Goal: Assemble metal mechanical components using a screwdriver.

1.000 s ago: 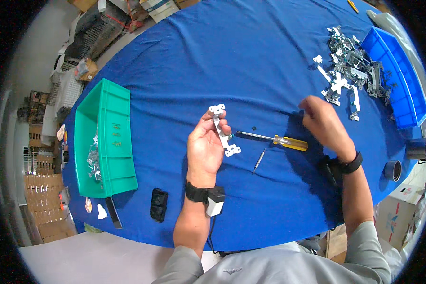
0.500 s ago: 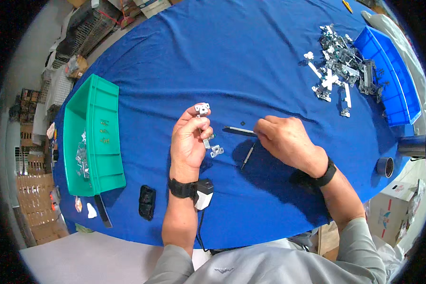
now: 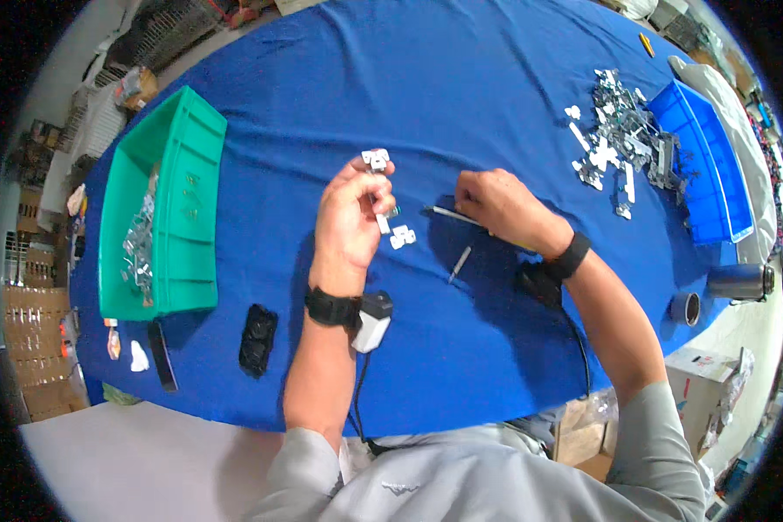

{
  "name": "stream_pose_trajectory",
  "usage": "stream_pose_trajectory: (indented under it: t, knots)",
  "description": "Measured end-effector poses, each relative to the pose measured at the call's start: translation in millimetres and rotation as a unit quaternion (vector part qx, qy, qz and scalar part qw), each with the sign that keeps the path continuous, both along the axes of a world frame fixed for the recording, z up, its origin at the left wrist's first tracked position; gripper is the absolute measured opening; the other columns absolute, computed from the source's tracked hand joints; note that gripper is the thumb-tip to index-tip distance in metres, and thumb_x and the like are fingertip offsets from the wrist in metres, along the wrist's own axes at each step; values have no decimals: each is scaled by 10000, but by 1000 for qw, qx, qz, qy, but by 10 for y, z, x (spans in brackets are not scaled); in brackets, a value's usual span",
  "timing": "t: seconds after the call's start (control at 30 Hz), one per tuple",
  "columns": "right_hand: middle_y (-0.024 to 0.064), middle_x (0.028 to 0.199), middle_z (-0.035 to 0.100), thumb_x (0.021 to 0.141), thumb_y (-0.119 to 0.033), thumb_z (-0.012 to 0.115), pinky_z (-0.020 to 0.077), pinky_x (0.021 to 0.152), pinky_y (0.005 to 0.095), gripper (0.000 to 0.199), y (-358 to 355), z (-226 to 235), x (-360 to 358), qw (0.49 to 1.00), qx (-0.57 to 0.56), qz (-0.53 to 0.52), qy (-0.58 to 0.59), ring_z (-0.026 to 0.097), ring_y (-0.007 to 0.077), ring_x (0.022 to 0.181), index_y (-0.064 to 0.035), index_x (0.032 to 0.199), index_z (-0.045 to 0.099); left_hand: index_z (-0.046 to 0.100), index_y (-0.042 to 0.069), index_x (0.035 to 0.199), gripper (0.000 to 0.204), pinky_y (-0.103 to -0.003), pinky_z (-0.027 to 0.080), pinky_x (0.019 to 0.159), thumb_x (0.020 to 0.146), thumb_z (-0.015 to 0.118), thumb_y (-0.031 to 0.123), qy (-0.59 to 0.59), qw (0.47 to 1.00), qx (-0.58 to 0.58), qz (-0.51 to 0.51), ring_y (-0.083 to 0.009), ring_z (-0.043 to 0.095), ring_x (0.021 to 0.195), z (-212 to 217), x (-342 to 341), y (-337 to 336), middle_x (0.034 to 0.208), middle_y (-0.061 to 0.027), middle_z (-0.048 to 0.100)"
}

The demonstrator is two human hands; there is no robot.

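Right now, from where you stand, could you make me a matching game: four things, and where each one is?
1. bracket
2. screwdriver
3. green bin
4. blue bin

A. beside the metal pile
B. in the left hand
C. partly hidden by the right hand
D. at the person's left, with small metal parts inside

Right pairs: 1-B, 2-C, 3-D, 4-A
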State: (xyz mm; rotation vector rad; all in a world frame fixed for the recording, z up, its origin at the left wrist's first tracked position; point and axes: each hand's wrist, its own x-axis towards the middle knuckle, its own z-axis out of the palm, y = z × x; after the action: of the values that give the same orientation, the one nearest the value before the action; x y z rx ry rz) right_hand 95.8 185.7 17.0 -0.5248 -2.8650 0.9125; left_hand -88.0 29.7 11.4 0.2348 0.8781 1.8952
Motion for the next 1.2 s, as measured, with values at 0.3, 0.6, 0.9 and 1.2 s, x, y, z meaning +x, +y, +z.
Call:
stream_pose_trajectory:
  t: [0.3, 0.6, 0.9, 1.2]
  knots:
    - [-36, 696, 403, 920, -182, 519, 246, 422, 242, 122, 148, 432, 686, 561, -782, -24, 272, 316, 76, 523, -62, 916, 540, 588, -24, 1036, 226, -255, 408, 541, 822, 562, -89, -36, 999, 20, 34, -137, 506, 650, -109, -179, -47, 979, -141, 637]
    - [-27, 692, 509, 905, -89, 576, 308, 428, 252, 57, -344, 413, 738, 815, -534, -192, 117, 439, 89, 550, -55, 898, 621, 597, -21, 1035, 232, -258, 421, 531, 817, 565, -96, -41, 999, 24, 25, -130, 509, 622, -168, -187, -28, 962, -137, 645]
    - [116, 713, 644, 877, -136, 558, 543, 585, 478, 70, -517, 144, 455, 971, 188, 125, -74, 667, 352, 685, -78, 917, 548, 624, 18, 1100, 242, -202, 403, 503, 866, 624, -43, 2, 999, 17, -50, -91, 532, 651, -86, -77, 1, 983, -107, 660]
    - [-16, 724, 546, 931, -158, 594, 411, 585, 261, 160, -224, 316, 532, 949, -289, -95, 81, 476, 59, 682, 0, 911, 609, 640, -10, 1160, 265, -191, 354, 458, 897, 651, 27, 57, 989, -47, -125, -48, 481, 578, 3, 276, 49, 795, -12, 595]
